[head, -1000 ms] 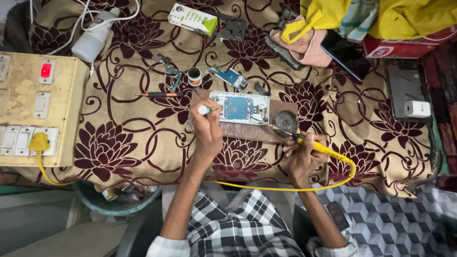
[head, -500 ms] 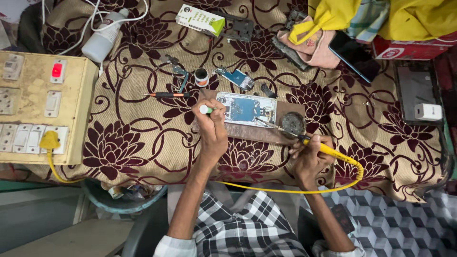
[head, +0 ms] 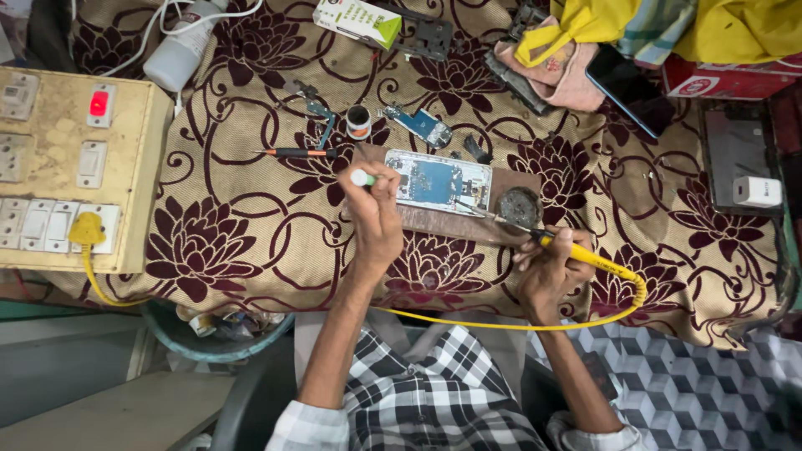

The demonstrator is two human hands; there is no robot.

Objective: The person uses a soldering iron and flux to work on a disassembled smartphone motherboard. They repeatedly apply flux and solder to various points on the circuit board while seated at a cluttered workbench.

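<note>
Little has moved since the earlier frame: your left hand (head: 373, 219) still pinches a small white-tipped tube (head: 362, 177) beside the opened phone (head: 438, 182) on the table (head: 251, 209); your right hand (head: 549, 271) grips the yellow soldering iron (head: 585, 257), tip at the board. Soldering appears underway, phone not yet reassembled.

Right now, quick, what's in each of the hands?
Left hand: closed on a small white-tipped tube.
Right hand: closed on a yellow soldering iron.
</note>
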